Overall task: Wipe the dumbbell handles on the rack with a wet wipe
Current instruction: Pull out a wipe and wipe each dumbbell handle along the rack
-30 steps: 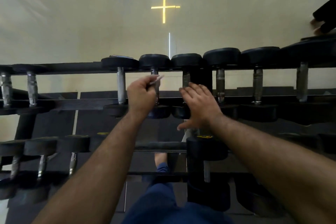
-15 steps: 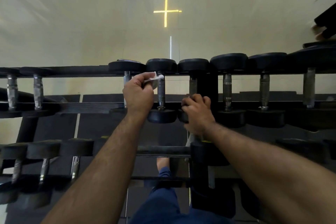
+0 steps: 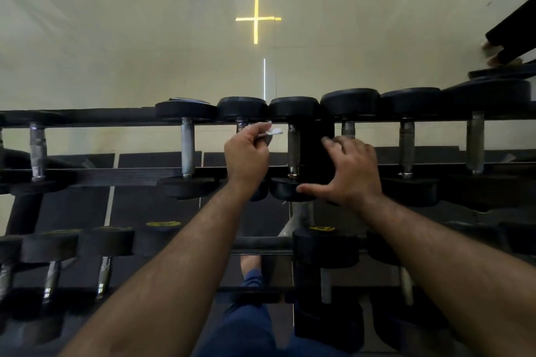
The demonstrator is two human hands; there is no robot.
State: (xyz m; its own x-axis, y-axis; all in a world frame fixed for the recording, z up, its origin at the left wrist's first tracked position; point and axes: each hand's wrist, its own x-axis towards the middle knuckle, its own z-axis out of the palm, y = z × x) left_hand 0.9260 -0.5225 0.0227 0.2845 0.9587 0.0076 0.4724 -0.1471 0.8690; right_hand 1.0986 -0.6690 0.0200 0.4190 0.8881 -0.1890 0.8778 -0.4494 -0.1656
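1. No words, brand names or numbers can be read anywhere.
2. Yellow markings (image 3: 321,229) stand on the end of a lower-row dumbbell (image 3: 324,246), too blurred to make out.
3. A second yellow label (image 3: 163,224) on another lower-row dumbbell end is just as unreadable.

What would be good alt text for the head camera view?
A person's left hand pinches a white wet wipe at a dumbbell handle on the top rack, while the open right hand rests by the neighbouring dumbbell. More dumbbells sit on a lower tier.
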